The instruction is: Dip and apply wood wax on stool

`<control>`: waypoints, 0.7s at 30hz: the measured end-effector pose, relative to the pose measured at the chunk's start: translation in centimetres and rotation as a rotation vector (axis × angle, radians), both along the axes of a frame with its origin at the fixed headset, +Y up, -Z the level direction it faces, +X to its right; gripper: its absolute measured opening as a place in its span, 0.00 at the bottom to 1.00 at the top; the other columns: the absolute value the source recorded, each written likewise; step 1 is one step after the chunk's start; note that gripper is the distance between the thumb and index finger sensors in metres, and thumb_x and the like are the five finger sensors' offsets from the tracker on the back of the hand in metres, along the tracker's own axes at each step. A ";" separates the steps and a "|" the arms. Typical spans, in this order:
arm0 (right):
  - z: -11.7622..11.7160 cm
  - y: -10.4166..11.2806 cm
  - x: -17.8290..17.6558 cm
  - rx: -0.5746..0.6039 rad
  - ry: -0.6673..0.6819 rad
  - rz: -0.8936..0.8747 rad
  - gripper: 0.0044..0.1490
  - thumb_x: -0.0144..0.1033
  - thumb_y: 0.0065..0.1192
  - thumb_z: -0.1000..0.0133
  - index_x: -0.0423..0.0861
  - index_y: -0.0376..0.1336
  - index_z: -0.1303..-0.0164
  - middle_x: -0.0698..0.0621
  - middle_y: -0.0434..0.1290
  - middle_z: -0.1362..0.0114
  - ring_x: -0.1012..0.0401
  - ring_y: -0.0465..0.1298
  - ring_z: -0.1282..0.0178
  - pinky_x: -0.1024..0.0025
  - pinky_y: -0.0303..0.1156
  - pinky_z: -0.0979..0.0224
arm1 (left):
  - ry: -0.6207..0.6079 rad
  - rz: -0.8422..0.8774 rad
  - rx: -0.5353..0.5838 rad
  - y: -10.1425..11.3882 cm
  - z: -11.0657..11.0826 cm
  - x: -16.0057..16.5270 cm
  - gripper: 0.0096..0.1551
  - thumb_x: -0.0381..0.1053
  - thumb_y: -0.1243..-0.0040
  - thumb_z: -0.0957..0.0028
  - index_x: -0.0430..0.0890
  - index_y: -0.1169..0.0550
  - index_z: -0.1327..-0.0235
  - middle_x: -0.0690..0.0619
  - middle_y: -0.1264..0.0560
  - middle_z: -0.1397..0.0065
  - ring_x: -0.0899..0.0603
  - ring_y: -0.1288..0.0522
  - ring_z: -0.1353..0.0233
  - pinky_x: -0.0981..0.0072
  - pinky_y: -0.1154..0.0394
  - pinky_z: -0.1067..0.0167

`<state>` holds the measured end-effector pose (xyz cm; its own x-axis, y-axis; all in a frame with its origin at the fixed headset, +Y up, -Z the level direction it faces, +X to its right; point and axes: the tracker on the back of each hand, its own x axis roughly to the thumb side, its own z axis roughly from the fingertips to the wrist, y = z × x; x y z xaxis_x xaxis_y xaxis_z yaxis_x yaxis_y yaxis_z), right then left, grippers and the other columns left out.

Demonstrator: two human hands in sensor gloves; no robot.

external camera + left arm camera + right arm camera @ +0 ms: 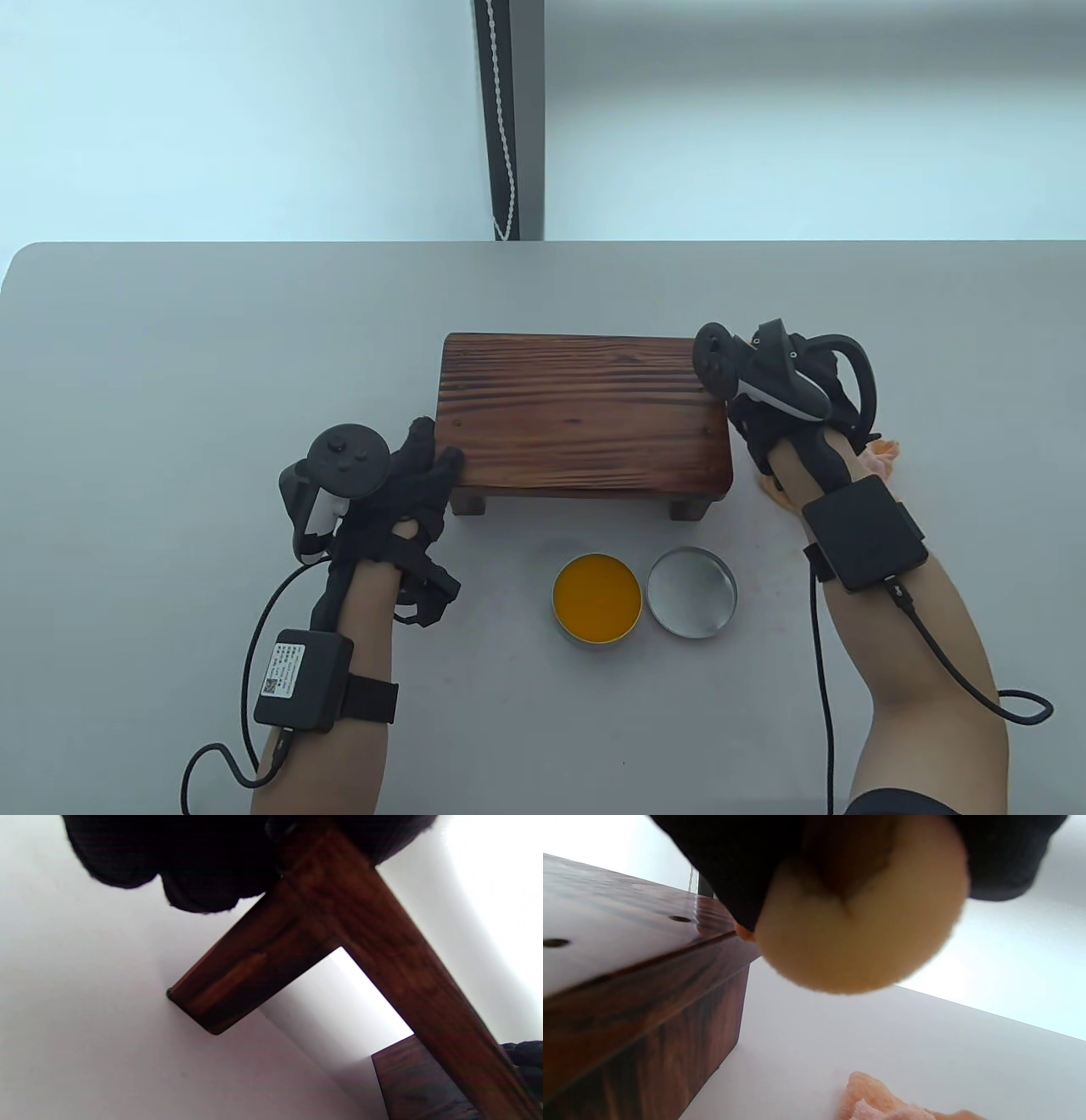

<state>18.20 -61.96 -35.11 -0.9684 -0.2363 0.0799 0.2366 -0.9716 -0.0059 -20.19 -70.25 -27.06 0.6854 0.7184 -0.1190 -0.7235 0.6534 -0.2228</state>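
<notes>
the grey table (212, 382) carries a low dark-brown wooden stool (585, 416) at its middle. the left hand (420, 475) grips the stool's near left corner, steadying it. the right hand (764, 416), at the stool's right end, holds a round tan sponge pad (861, 929) in curled fingers. just before the stool stand an open tin of orange wood wax (596, 598) and its silver lid (691, 590), touching. a peach cloth (882, 454) lies beside the right wrist. judging by the pad's clean face, dipping and waxing look not yet done.
</notes>
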 end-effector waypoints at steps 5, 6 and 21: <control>1.6 1.8 1.0 0.053 0.007 -0.054 0.26 0.33 0.79 0.45 0.47 0.76 0.36 0.33 0.83 0.40 0.41 0.86 0.48 0.37 0.81 0.45 | 0.000 -0.045 0.031 0.5 0.2 0.3 0.47 0.55 0.47 0.34 0.28 0.44 0.13 0.25 0.26 0.28 0.25 0.23 0.35 0.23 0.28 0.39; 2.1 2.3 0.9 0.068 0.017 -0.060 0.26 0.33 0.80 0.45 0.47 0.76 0.36 0.32 0.83 0.40 0.41 0.86 0.48 0.37 0.81 0.45 | -0.002 -0.054 0.033 0.8 0.4 0.4 0.49 0.56 0.46 0.35 0.27 0.45 0.13 0.24 0.28 0.26 0.24 0.24 0.33 0.22 0.29 0.38; 13.3 4.2 -3.4 0.086 0.421 -0.184 0.25 0.33 0.79 0.46 0.49 0.76 0.37 0.31 0.82 0.37 0.39 0.85 0.45 0.35 0.80 0.44 | -0.204 -0.240 0.277 6.5 5.9 4.4 0.59 0.65 0.39 0.39 0.25 0.43 0.13 0.22 0.35 0.22 0.20 0.32 0.27 0.21 0.32 0.36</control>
<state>14.81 -57.75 -21.85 -0.8823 -0.0870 0.4625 0.0204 -0.9889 -0.1471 -15.78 -63.78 -21.18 0.8268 0.5211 0.2120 -0.5026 0.8535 -0.1379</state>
